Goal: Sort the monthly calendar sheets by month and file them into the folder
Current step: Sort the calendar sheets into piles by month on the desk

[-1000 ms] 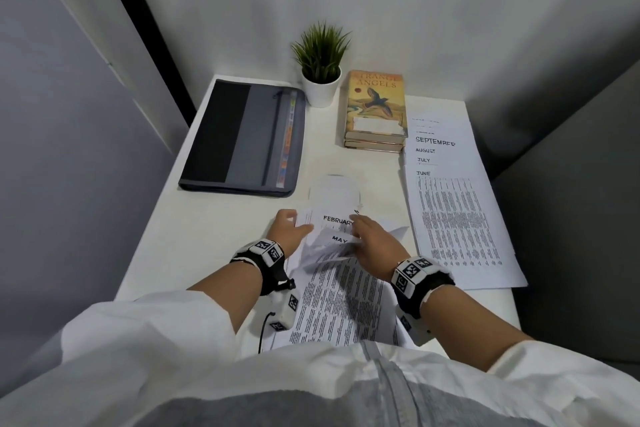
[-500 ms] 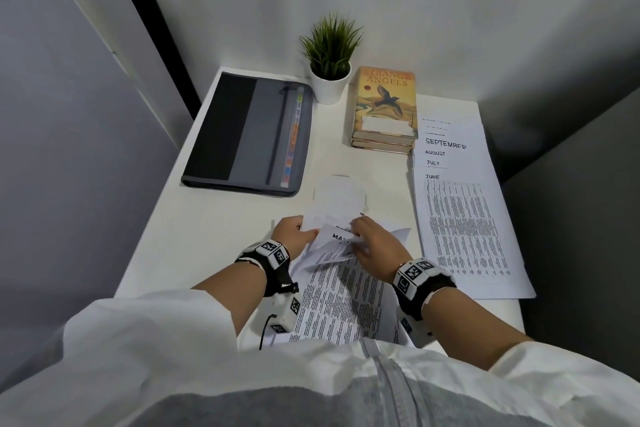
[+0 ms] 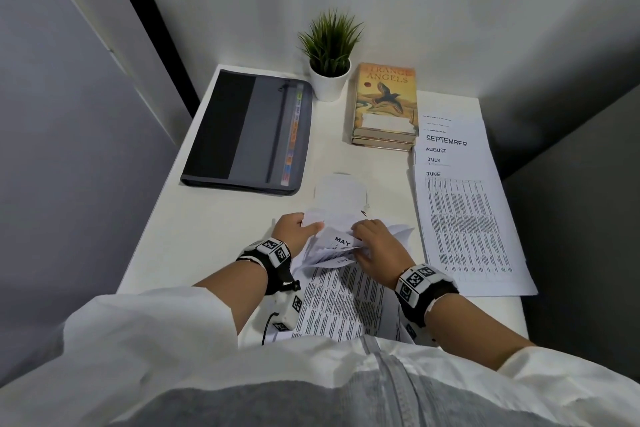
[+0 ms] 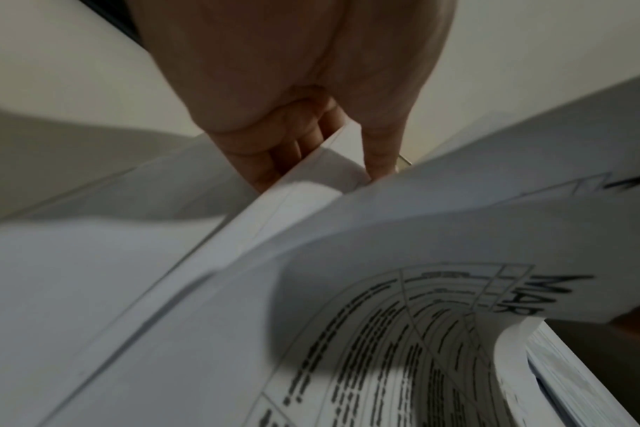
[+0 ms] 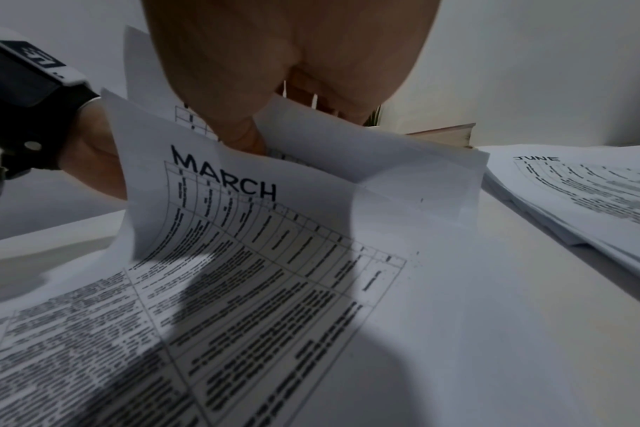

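Overhead, both hands work a loose stack of calendar sheets [image 3: 341, 302] at the table's [image 3: 214, 218] near edge; the left hand [image 3: 294, 229] pinches a sheet's left edge, and the right hand [image 3: 375, 246] curls over the MAY sheet [image 3: 341, 241]. The closed folder [image 3: 249, 132] lies far left, and sorted sheets [image 3: 464, 211] right.

From the left wrist, fingers [image 4: 274, 150] and thumb clamp a lifted sheet edge.

From the right wrist, the thumb [image 5: 238, 127] pinches the bowed MARCH sheet [image 5: 238, 202].

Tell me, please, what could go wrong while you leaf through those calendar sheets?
The left hand and right hand bend several white paper calendar sheets sharply; the MAY sheet and MARCH sheet could crease or tear. Bunched in one grip, months may get skipped or shuffled. The sorted stack topped by JUNE reaches the white table's right edge and might slide off.
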`<action>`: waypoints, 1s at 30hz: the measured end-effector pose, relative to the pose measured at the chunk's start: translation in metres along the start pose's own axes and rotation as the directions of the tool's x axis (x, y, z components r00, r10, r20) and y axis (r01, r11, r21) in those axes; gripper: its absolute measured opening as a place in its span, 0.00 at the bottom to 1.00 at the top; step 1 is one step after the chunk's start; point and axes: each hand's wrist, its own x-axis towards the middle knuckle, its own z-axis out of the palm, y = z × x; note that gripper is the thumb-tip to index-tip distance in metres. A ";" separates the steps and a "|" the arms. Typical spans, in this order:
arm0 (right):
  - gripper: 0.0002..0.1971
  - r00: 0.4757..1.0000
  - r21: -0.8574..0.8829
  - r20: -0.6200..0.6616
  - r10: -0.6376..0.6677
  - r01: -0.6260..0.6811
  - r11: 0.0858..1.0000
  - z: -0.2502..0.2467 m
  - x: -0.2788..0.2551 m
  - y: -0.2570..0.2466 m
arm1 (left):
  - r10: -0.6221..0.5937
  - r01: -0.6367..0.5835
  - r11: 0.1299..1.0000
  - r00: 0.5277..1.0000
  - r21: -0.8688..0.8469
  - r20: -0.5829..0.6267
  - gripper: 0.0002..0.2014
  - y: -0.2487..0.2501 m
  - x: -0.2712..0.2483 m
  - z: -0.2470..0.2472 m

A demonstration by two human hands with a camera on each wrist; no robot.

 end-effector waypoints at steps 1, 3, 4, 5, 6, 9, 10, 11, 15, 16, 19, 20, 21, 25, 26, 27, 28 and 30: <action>0.14 1.000 0.007 -0.007 0.009 -0.009 1.000 0.001 -0.002 0.000 | 0.003 -0.003 1.000 1.000 0.015 -0.001 0.13 0.001 -0.001 0.000; 0.17 0.999 0.019 -0.016 0.031 -0.031 0.999 0.003 -0.007 0.001 | 0.010 -0.010 1.000 1.000 0.019 -0.003 0.10 0.001 -0.001 -0.001; 0.18 0.999 0.022 -0.022 0.036 -0.035 0.999 0.004 -0.009 0.001 | 0.012 -0.012 1.000 1.000 0.016 -0.005 0.10 0.001 0.000 -0.001; 0.18 0.999 0.023 -0.026 0.037 -0.036 0.999 0.005 -0.010 0.001 | 0.011 -0.011 1.000 1.000 0.013 -0.007 0.10 0.000 0.001 0.000; 0.17 0.999 0.020 -0.025 0.039 -0.039 0.999 0.006 -0.011 0.001 | 0.009 -0.008 1.000 1.000 0.009 -0.006 0.11 0.001 0.001 0.000; 0.16 0.999 0.022 -0.010 0.042 -0.042 0.999 0.007 -0.014 0.002 | -0.002 0.002 1.000 1.000 -0.012 -0.011 0.13 0.001 0.001 0.001; 0.17 0.999 0.020 0.000 0.036 -0.036 0.999 0.006 -0.015 0.003 | -0.005 0.005 1.000 1.000 -0.021 -0.011 0.14 0.000 0.001 0.002; 0.17 1.000 0.011 0.012 0.029 -0.029 1.000 0.007 -0.015 0.003 | -0.008 0.008 0.999 1.000 -0.034 -0.008 0.13 0.000 0.001 0.002; 0.20 0.999 -0.021 0.034 0.027 -0.026 0.999 0.005 -0.011 0.003 | -0.009 0.012 0.992 1.000 -0.126 0.024 0.09 0.000 -0.003 0.004; 0.19 1.000 -0.036 0.021 0.016 -0.015 0.999 0.004 -0.010 0.002 | -0.008 0.013 0.989 0.999 -0.145 0.036 0.10 0.001 -0.004 0.003; 0.16 0.999 -0.066 -0.010 -0.033 0.032 0.997 0.003 -0.009 0.002 | -0.007 0.011 0.991 1.000 -0.133 0.029 0.07 0.002 -0.004 0.001; 0.15 0.999 -0.064 -0.006 -0.033 0.032 0.997 0.002 -0.008 0.001 | -0.013 0.015 0.994 1.000 -0.112 0.013 0.08 0.003 -0.004 -0.001; 0.14 1.000 -0.060 0.000 -0.027 0.027 0.998 0.002 -0.007 0.000 | -0.016 0.016 0.996 1.000 -0.083 0.001 0.14 0.003 -0.003 -0.002; 0.15 0.999 -0.031 0.004 -0.045 0.045 0.998 0.000 -0.006 0.000 | -0.007 0.007 0.999 1.000 -0.040 0.023 0.09 0.002 -0.002 -0.004; 0.16 0.999 -0.025 0.001 -0.048 0.048 0.999 -0.001 -0.005 0.000 | -0.003 0.005 0.998 0.999 -0.065 0.034 0.07 0.002 -0.003 -0.003; 0.16 0.999 -0.020 -0.001 -0.047 0.047 0.999 -0.001 -0.005 0.000 | -0.007 0.011 0.995 0.999 -0.100 0.040 0.10 0.001 -0.004 -0.003; 0.16 0.999 -0.022 0.004 -0.042 0.043 0.999 -0.001 -0.005 -0.001 | -0.013 0.019 0.991 0.999 -0.136 0.043 0.12 0.001 -0.005 -0.002; 0.15 0.999 -0.053 0.012 -0.050 0.050 0.997 -0.002 -0.004 -0.002 | -0.011 0.017 0.986 0.999 -0.166 0.037 0.14 0.003 -0.005 -0.001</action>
